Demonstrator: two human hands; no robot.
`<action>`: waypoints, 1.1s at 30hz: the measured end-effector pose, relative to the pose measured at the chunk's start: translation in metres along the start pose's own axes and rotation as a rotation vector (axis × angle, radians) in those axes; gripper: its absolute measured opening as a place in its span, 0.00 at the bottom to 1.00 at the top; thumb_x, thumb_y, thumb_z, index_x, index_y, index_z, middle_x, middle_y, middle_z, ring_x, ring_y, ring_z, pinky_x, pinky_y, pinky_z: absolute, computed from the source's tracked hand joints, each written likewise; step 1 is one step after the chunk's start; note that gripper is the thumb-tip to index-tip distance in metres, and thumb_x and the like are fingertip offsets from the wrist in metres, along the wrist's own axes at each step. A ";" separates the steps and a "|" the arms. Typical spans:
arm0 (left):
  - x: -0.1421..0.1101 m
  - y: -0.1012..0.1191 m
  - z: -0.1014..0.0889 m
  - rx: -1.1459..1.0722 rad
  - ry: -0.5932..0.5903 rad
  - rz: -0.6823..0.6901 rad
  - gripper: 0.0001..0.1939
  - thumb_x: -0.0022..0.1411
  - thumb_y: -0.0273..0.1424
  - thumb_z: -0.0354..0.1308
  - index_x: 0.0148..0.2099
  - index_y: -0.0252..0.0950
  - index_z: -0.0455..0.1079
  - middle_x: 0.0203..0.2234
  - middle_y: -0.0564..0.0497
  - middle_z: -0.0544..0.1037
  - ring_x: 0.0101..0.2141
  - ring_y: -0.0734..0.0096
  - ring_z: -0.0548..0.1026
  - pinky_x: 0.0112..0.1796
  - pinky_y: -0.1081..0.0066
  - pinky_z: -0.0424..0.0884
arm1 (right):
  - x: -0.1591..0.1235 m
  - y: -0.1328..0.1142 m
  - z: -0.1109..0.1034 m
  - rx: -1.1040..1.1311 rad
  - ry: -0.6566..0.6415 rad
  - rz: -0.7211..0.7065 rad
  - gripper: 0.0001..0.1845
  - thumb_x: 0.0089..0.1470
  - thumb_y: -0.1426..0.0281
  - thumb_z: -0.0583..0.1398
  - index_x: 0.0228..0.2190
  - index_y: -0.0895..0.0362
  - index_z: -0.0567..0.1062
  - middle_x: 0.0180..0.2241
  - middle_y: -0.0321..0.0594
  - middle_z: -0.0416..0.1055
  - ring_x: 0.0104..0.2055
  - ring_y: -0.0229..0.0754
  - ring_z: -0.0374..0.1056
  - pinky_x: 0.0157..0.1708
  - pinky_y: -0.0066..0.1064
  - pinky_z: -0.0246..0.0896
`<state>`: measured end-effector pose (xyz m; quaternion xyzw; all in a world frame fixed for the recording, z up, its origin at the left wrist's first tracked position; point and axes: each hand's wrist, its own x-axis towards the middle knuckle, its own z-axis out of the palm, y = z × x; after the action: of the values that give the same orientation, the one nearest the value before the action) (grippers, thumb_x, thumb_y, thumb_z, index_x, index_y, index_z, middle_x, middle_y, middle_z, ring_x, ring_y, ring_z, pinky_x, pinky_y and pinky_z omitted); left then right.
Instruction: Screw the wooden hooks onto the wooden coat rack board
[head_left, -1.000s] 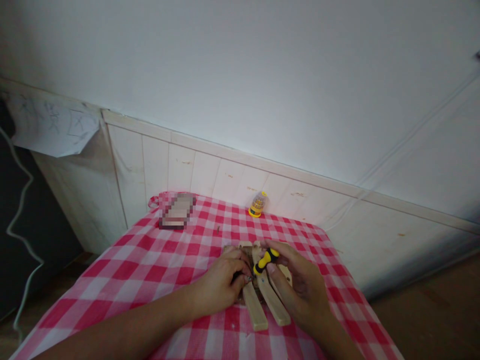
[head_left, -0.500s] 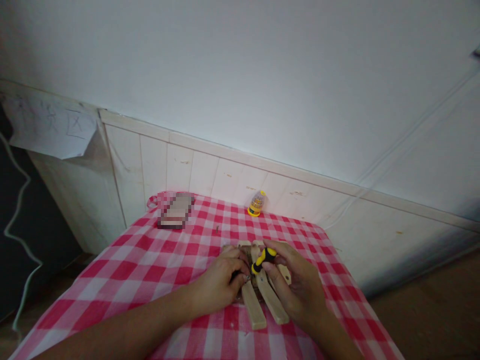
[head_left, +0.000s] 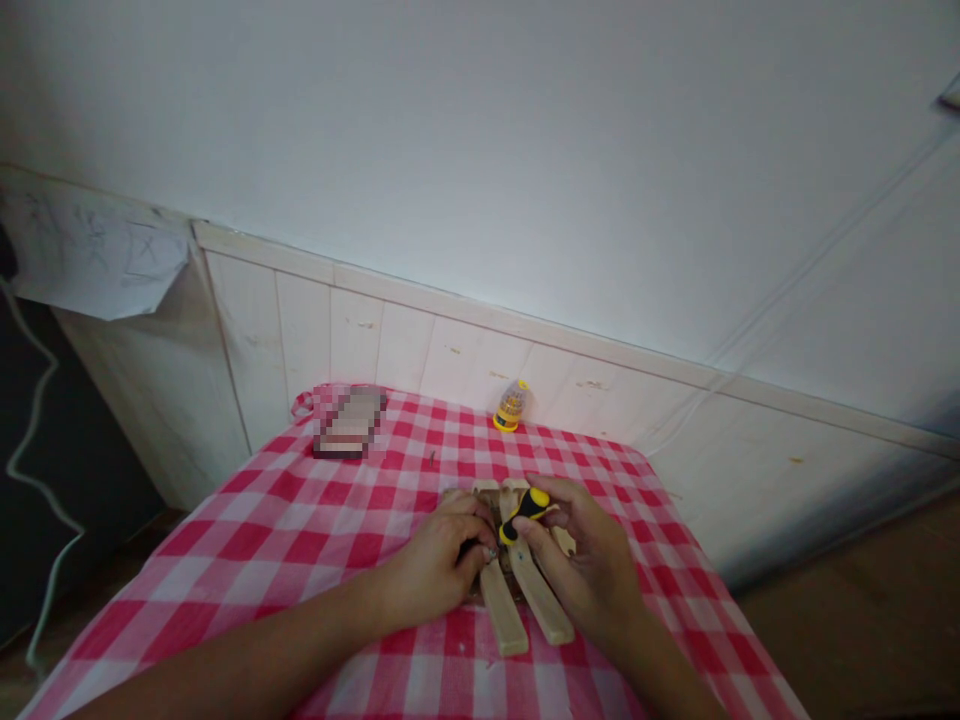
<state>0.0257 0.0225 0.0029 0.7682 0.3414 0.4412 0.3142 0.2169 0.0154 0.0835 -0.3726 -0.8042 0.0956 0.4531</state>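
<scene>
A yellow-and-black screwdriver (head_left: 526, 514) is held in the fingers of my right hand (head_left: 592, 555), its handle slanting down to the left. Its tip lies near the fingertips of my left hand (head_left: 442, 555), which are pinched at a small shiny piece, perhaps a screw, too small to make out. Beneath both hands sits a wooden piece with two light wooden strips: the left strip (head_left: 504, 610) and the right strip (head_left: 541, 595) point toward me. A dark screw hole or head shows on the right strip. My hands cover much of the wooden piece.
A red-and-white checked cloth (head_left: 277, 560) covers the table. At the back stands a yellow-based clear bit case (head_left: 511, 407). A blurred-out flat object (head_left: 351, 423) lies back left, and a small dark bit (head_left: 432, 458) lies nearer. A panelled wall (head_left: 405, 340) rises behind the table.
The screwdriver handle has turned slightly in my right hand, and the fingers around it have shifted a little. My left hand keeps its pinch in nearly the same place.
</scene>
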 end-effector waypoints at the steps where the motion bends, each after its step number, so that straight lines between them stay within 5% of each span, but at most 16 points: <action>1: 0.000 0.000 0.000 0.001 0.002 0.004 0.10 0.60 0.17 0.57 0.35 0.36 0.75 0.40 0.46 0.80 0.46 0.59 0.74 0.49 0.59 0.70 | 0.000 0.000 0.001 0.005 0.001 0.003 0.14 0.59 0.73 0.64 0.48 0.51 0.76 0.38 0.40 0.82 0.35 0.42 0.80 0.34 0.31 0.78; 15: 0.000 -0.004 0.002 -0.001 0.021 0.029 0.11 0.59 0.17 0.57 0.35 0.38 0.73 0.40 0.47 0.80 0.47 0.59 0.75 0.50 0.59 0.70 | -0.001 0.000 0.001 0.167 -0.061 0.016 0.18 0.59 0.76 0.64 0.49 0.48 0.77 0.44 0.39 0.83 0.42 0.42 0.81 0.41 0.31 0.80; 33: -0.001 -0.009 0.008 -0.043 0.024 -0.017 0.11 0.55 0.16 0.55 0.34 0.38 0.70 0.41 0.47 0.78 0.48 0.58 0.72 0.49 0.60 0.69 | -0.004 0.004 -0.002 0.112 -0.105 0.053 0.17 0.62 0.73 0.60 0.51 0.50 0.79 0.46 0.44 0.83 0.45 0.46 0.81 0.44 0.35 0.79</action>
<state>0.0303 0.0251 -0.0081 0.7529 0.3420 0.4550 0.3303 0.2218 0.0155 0.0800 -0.3625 -0.8099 0.1718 0.4279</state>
